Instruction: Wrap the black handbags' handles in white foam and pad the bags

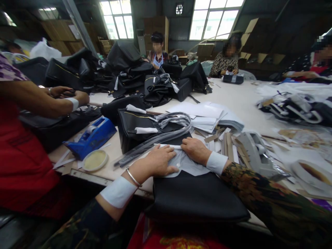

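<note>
A black bag (197, 197) lies at the table's front edge, close to my body. Over its upper part is a thin, translucent white sheet (190, 165) with a folded or rolled far edge. My left hand (162, 160) rests on this sheet with its fingers stretched out, near the left end of the fold. At the other end, the fingers of my right hand (195, 150) are curled round the sheet's edge. Just beyond both hands stands another black bag (135, 121) with a gold zip and white-wrapped parts. Plastic-wrapped straps (155, 138) curve from it across the table.
On the left are a blue tape dispenser (90, 136) and a round tub (95, 160); a co-worker's hands (70, 95) are beyond. Paper sheets (207, 116), card strips (228, 145) and a grey dispenser (255, 154) lie rightward. Black bags (163, 86) are piled behind.
</note>
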Available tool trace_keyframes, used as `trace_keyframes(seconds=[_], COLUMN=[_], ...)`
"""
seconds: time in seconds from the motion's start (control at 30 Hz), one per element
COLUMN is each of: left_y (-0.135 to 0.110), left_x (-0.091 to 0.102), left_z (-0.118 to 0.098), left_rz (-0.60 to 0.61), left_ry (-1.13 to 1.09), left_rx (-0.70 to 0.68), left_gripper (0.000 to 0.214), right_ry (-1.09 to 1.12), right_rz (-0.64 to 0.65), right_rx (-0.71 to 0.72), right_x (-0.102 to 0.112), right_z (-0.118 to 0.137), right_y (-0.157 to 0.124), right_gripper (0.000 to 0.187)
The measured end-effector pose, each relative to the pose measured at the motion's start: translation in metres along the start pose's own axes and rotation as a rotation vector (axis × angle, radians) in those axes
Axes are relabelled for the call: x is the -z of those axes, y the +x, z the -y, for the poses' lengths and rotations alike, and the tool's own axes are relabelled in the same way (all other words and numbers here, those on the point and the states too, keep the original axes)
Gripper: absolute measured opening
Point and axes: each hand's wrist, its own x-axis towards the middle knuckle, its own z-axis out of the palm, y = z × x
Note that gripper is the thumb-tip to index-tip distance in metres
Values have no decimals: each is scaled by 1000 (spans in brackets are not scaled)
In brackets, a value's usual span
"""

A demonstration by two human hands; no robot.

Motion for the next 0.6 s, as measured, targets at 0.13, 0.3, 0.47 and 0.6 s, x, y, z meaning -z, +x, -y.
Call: trace_keyframes(seconds=[0.13,0.3,0.47,0.6], left_y=[32,62,55,52], left_x=[12,-10,-34,-37], left_z=[5,0,-7,-7], left_rz=[-52,-100,-122,-123], left_ry=[-9,17,-7,-16], left_rx=[69,136,121,111], left_gripper=[61,49,57,55], right_ry=[1,0,0,-28], right_rz=[19,38,89,135], right_rx=[16,28,-44,-148], right_x=[-2,-1,10,15], right_z=[-1,-3,-16,-30], right_y=[1,0,-16,-36], right_gripper=[20,23,25,28])
